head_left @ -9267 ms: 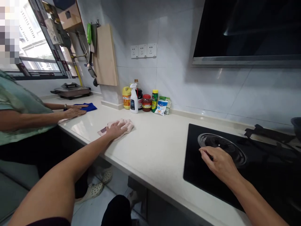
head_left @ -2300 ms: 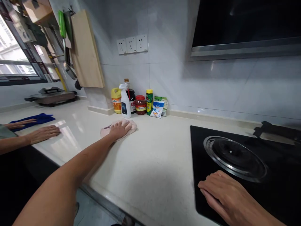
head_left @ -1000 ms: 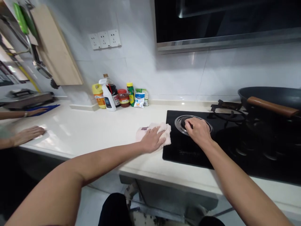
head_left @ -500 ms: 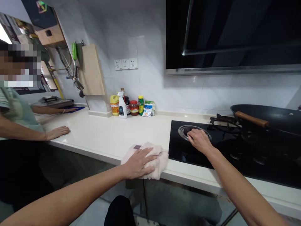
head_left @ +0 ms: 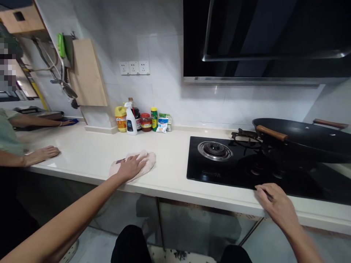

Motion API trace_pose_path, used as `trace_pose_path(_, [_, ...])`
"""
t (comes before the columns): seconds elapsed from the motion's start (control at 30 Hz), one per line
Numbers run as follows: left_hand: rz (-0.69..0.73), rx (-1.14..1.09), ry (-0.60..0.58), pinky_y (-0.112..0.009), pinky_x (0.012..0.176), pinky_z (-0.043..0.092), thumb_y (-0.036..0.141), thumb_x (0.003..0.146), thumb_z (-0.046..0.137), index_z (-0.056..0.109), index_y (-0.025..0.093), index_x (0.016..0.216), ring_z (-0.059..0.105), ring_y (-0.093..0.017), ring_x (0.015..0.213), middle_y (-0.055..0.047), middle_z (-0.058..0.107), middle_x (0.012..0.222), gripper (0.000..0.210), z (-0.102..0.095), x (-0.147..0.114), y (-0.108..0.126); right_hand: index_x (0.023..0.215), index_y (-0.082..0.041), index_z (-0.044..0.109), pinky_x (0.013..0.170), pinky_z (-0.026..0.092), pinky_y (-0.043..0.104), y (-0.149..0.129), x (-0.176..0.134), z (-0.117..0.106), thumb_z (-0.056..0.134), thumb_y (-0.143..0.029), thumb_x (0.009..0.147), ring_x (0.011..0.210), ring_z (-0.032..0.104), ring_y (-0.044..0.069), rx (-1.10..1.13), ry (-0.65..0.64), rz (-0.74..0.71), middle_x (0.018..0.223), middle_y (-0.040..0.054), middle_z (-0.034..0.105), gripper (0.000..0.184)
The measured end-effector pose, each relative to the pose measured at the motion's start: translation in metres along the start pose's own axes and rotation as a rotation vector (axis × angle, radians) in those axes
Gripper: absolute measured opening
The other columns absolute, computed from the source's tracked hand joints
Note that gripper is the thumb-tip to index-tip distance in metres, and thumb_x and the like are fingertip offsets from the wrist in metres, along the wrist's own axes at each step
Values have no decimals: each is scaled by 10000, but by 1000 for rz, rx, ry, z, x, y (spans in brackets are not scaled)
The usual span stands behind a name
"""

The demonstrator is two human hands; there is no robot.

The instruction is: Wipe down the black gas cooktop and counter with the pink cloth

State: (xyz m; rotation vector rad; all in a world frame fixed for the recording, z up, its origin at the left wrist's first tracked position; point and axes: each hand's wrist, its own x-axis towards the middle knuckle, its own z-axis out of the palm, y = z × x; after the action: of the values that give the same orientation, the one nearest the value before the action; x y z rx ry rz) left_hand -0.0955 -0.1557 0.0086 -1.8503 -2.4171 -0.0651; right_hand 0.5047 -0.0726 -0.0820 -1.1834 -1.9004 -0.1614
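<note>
A pale pink cloth (head_left: pixel 148 160) with a small dark tag lies on the white countertop (head_left: pixel 164 146), left of the black gas stove (head_left: pixel 219 177). My left hand (head_left: pixel 132 168) presses down on it, fingers laid over the fabric. Over the front edge of the stove and counter is my right hand (head_left: pixel 276 204), its fingers curled in. A dark patch shows between thumb and fingers; whether it is an object or shadow I cannot make out. The left burner (head_left: pixel 215 150), with its cap and metal ring, is uncovered.
A large wok (head_left: pixel 298 137) with wooden handles sits on the stove's right side. Along the wall stand a spray bottle (head_left: pixel 131 120), a yellow jug (head_left: pixel 120 119) and a red-lidded jar (head_left: pixel 146 122). At left, a co-worker's hand (head_left: pixel 44 155) rests on the counter; the other touches a blue cloth (head_left: pixel 70 122).
My left hand has slid the pink cloth leftward, away from the stove. My right hand has drawn back from the left burner to the counter's front edge. The view has shifted right.
</note>
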Motion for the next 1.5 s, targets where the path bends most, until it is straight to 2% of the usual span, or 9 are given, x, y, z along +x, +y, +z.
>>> trace_pose_path(0.17, [276, -86, 154, -532, 1121, 353, 478, 1033, 272, 571, 377, 1419, 456, -300, 1393, -30, 502, 1556, 499, 11, -52, 59, 928, -226, 696, 862, 477, 399, -8, 2, 6, 482, -469, 944, 935, 624, 257, -9, 31, 70, 976, 84, 679, 324])
trace_pose_path(0.3, [430, -291, 307, -508, 1046, 421, 497, 1029, 310, 692, 295, 1250, 585, -287, 1185, -75, 686, 1289, 485, 21, -92, 118, 906, -226, 697, 880, 467, 410, -6, 0, 7, 493, -446, 933, 923, 619, 261, -19, 58, 75, 960, 87, 681, 302])
trace_pose_path(0.4, [410, -529, 339, -454, 987, 483, 504, 1038, 255, 719, 239, 1122, 625, -261, 1073, -92, 720, 1114, 541, 19, -93, 154, 881, -223, 694, 859, 470, 386, -8, 1, 6, 490, -428, 943, 919, 617, 246, -6, 40, 86, 956, 79, 677, 296])
trace_pose_path(0.53, [280, -708, 402, -457, 1037, 481, 514, 1044, 195, 650, 248, 1277, 581, -260, 1188, -95, 671, 1263, 577, 4, -68, 201, 889, -224, 692, 847, 464, 374, -12, 4, 4, 485, -399, 954, 930, 613, 241, -24, 21, 97, 959, 71, 673, 279])
trace_pose_path(0.77, [714, -322, -60, -774, 1146, 159, 711, 957, 322, 466, 439, 1486, 181, -414, 1540, -34, 255, 1692, 612, -1, -37, 283, 940, -231, 690, 862, 476, 380, -8, 1, 9, 481, -422, 964, 955, 618, 240, -14, 13, 87, 995, 67, 662, 285])
trace_pose_path(0.9, [656, -307, -145, -795, 1135, 123, 840, 856, 355, 412, 438, 1522, 159, -439, 1544, -64, 204, 1707, 780, -2, -15, 292, 940, -243, 702, 858, 492, 383, -2, 0, 11, 487, -456, 968, 969, 615, 244, -21, -16, 86, 1022, 68, 652, 304])
trace_pose_path(1.07, [464, -298, -110, -769, 1147, 156, 838, 873, 286, 417, 432, 1515, 210, -402, 1540, -70, 256, 1692, 771, 1, 28, 270, 932, -258, 726, 794, 493, 375, -7, -3, 9, 469, -462, 984, 920, 627, 237, -51, 14, 67, 1004, 64, 666, 332])
trace_pose_path(1.27, [281, -257, -55, -744, 1137, 215, 700, 961, 239, 372, 395, 1538, 244, -365, 1535, -86, 311, 1668, 666, 8, 94, 245, 1005, -260, 740, 841, 460, 452, -17, -34, 21, 433, -414, 1010, 947, 662, 283, -170, 248, 45, 1021, 89, 730, 343])
trace_pose_path(1.5, [180, -222, -18, -782, 1089, 239, 641, 976, 113, 312, 344, 1575, 298, -411, 1502, -125, 287, 1674, 698, 17, 185, 261, 1021, -292, 770, 809, 506, 456, 1, -56, 44, 534, -298, 938, 932, 723, 294, -157, 347, -34, 996, 43, 778, 250])
